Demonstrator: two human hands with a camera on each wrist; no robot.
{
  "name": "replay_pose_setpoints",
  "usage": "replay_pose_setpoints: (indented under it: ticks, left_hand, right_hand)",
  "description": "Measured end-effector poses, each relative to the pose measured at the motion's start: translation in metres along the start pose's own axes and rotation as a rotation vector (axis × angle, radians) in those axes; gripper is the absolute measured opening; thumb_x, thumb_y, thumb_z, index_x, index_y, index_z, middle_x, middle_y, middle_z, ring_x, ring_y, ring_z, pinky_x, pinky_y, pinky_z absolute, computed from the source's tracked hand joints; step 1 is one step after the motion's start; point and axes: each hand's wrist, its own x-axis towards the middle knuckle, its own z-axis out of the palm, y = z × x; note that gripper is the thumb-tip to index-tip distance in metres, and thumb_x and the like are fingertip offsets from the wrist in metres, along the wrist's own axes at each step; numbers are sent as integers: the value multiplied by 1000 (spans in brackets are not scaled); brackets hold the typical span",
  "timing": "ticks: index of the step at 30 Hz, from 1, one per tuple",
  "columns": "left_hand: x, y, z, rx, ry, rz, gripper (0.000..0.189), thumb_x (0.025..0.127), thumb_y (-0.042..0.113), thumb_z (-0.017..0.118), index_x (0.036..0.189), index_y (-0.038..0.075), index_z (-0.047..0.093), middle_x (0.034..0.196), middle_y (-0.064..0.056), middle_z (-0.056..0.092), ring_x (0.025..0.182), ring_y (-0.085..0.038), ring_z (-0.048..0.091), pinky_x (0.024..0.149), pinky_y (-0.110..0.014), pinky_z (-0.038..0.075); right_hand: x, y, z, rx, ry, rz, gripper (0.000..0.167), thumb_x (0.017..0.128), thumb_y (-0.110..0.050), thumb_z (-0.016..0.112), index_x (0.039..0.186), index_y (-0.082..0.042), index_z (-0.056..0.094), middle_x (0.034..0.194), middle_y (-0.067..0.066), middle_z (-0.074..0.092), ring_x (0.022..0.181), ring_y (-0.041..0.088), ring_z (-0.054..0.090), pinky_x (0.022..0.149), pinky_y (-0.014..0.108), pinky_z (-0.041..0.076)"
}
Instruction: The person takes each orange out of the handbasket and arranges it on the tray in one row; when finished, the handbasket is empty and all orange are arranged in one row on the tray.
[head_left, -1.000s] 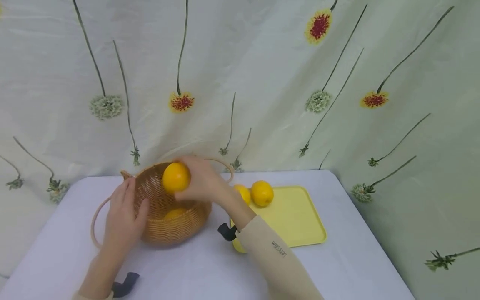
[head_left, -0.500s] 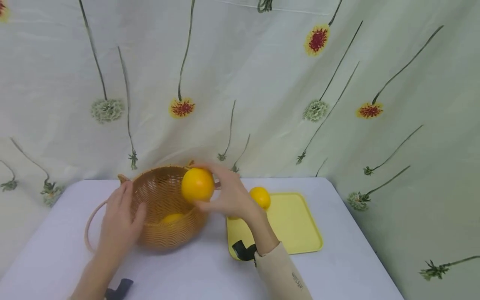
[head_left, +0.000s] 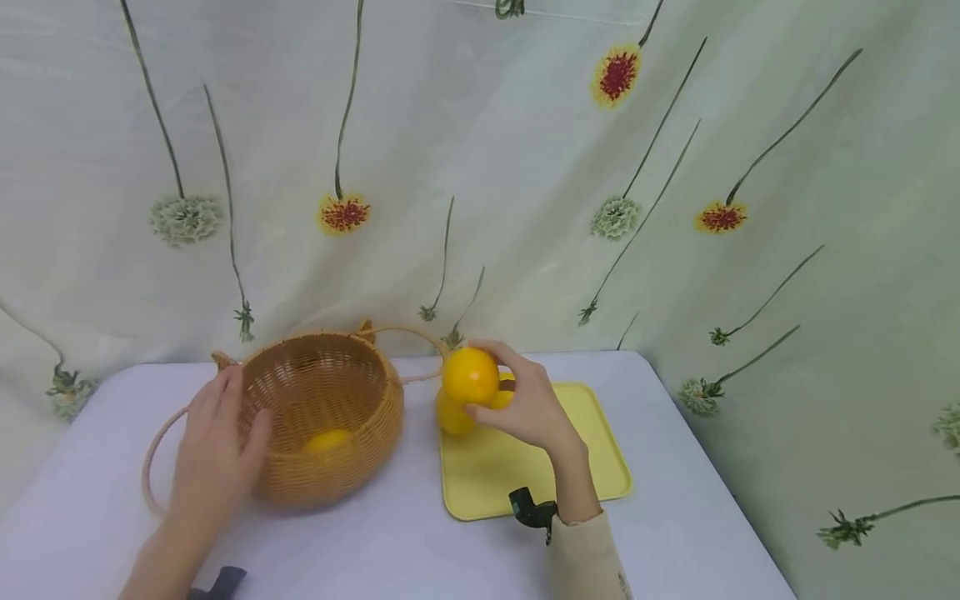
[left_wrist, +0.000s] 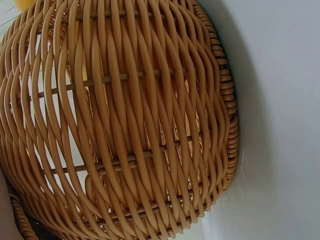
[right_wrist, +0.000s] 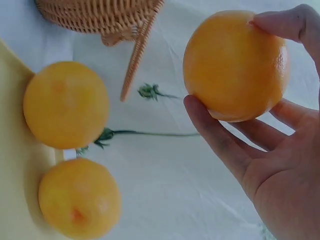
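Observation:
My right hand [head_left: 528, 408] pinches an orange [head_left: 468, 376] between thumb and fingertips, above the left back part of a yellow tray [head_left: 487, 487]. Two more oranges rest on that tray; in the right wrist view one orange [right_wrist: 66, 105] sits near the other orange [right_wrist: 80, 198], both apart from the held one. At the left, my left hand [head_left: 213, 458] rests on the side and rim of a wicker basket [head_left: 322, 483], fingers and thumb fairly straight. Inside the basket lies one visible orange [head_left: 327, 440]. Basket weave [left_wrist: 130, 110] fills most of the left wrist view.
Looped handles stick out from the basket, the right handle [head_left: 420, 335] reaching toward the tray. A white cloth covers the table [head_left: 375, 542]. Behind it hangs a flower-printed curtain [head_left: 480, 150].
My right hand has carried the orange out from over the basket, rightward to above the tray. My left hand has stayed at the basket's left side. The view has shifted slightly.

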Motion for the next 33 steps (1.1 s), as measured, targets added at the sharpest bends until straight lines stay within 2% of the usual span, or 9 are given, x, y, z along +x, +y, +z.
replay_pose_setpoints:
  ticks: [6, 15, 23, 27, 33]
  left_hand:
    - [-1, -2, 1, 14, -32, -25, 66, 104, 21, 51, 160, -8, 33, 162, -33, 36, 152, -51, 31, 133, -53, 16]
    - [1, -1, 0, -2, -20, -22, 65, 103, 21, 52, 159, -9, 35, 160, -34, 38, 150, -52, 33, 133, -53, 18]
    - [4, 3, -4, 1, -1, -24, 65, 103, 20, 52, 157, -12, 37, 159, -35, 39, 148, -54, 33, 133, -53, 18]
    - [5, 2, -4, 9, -18, -44, 66, 104, 23, 51, 159, -9, 34, 162, -33, 37, 151, -51, 31, 133, -54, 18]
    - [3, 0, -1, 11, -62, -65, 67, 105, 24, 49, 162, -6, 31, 165, -30, 33, 155, -48, 27, 133, -55, 16]
  right_hand:
    - [-4, 14, -19, -11, 51, 52, 75, 80, -14, 86, 147, -28, 58, 138, -5, 66, 121, 18, 63, 95, 42, 63]
    - [-7, 34, -29, -108, 70, 111, 75, 80, -14, 86, 148, -27, 56, 136, -3, 66, 119, 19, 62, 95, 46, 62]
    - [-10, 53, -51, -142, 139, 168, 78, 79, -7, 82, 150, -21, 55, 137, 5, 65, 122, 26, 60, 97, 50, 61]
    - [-13, 63, -57, -153, 168, 218, 79, 78, -6, 82, 151, -19, 54, 138, 9, 65, 120, 29, 59, 99, 52, 59]
    - [-22, 82, -55, -172, 178, 336, 80, 79, -9, 82, 152, -19, 52, 139, 13, 62, 107, 33, 60, 88, 45, 56]
